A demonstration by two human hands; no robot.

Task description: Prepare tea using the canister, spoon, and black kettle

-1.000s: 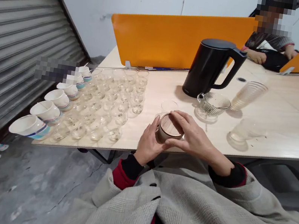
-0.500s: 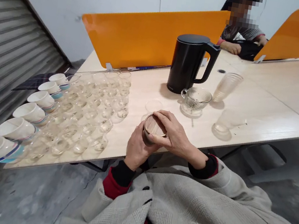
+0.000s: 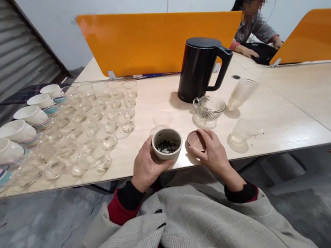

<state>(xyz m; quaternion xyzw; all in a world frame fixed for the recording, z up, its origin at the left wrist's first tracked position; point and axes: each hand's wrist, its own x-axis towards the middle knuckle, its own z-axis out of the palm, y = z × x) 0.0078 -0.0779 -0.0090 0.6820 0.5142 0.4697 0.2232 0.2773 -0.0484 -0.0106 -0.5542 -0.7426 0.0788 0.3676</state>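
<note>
My left hand (image 3: 145,166) grips a small beige jar (image 3: 166,145) at the table's near edge; its top is off and dark loose tea leaves lie inside. My right hand (image 3: 213,151) rests on the round brown lid (image 3: 195,140), which lies flat on the table (image 3: 280,122) just right of the jar. A small clear glass (image 3: 162,119) stands right behind the jar.
Several rows of small glass cups (image 3: 99,117) and a line of white bowls (image 3: 18,130) fill the table's left. A black kettle (image 3: 198,69), glass dripper (image 3: 208,108), tall tumbler (image 3: 241,94) and a glass pitcher (image 3: 243,132) stand behind. Another person (image 3: 254,26) sits past the orange divider (image 3: 154,41).
My right hand lifted the lid off the jar and set it down on the table to the right, exposing the tea leaves. The view also shifted right.
</note>
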